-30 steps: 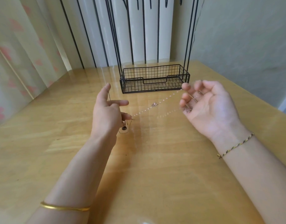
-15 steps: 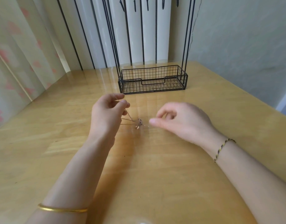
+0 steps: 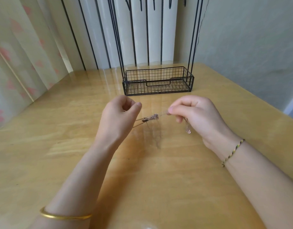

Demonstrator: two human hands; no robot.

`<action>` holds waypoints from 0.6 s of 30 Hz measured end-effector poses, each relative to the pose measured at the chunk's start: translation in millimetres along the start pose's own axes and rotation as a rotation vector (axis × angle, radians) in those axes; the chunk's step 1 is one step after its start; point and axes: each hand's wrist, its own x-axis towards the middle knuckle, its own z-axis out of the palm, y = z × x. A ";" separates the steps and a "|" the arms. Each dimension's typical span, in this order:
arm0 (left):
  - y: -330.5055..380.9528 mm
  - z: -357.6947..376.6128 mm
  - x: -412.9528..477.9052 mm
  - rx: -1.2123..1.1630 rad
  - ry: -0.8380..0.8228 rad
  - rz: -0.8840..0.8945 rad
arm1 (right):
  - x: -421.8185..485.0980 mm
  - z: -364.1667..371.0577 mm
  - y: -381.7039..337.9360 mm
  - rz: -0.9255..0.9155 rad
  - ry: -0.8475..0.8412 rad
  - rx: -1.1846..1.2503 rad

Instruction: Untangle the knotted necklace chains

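A small tangle of thin necklace chains [image 3: 151, 117] hangs in the air between my two hands, a little above the wooden table [image 3: 43, 146]. My left hand [image 3: 119, 119] has its fingers curled, and two fine chain strands run from the knot back to it. My right hand [image 3: 197, 116] pinches the chain at the knot's right end between thumb and forefinger. A clear pendant [image 3: 188, 129] dangles below my right hand. The chains are blurred with motion.
A black wire basket [image 3: 159, 81] with tall upright rods stands at the back of the table, just beyond my hands. Curtains hang to the left, a grey wall to the right. A gold bangle is on my left wrist, a braided cord on my right.
A second ago the chain was stretched wide between my hands. My hands then came together near the table, and now both have lifted and parted slightly with the knot strung between them.
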 end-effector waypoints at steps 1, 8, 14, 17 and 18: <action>1.9 0.3 -1.4 0.014 -0.045 0.010 | 0.4 -0.4 1.3 -0.005 0.029 0.003; 7.7 4.1 -7.7 0.044 -0.311 0.054 | 3.6 2.5 4.7 -0.037 0.188 -0.004; 6.2 4.0 -5.9 0.081 -0.206 0.047 | 4.4 5.3 3.9 0.080 0.171 0.126; 9.0 1.7 -4.4 -0.155 -0.123 -0.113 | 3.3 6.2 4.1 0.167 0.046 0.090; 10.5 0.4 -3.5 -0.268 -0.100 -0.185 | 2.2 5.9 3.7 0.164 0.007 0.013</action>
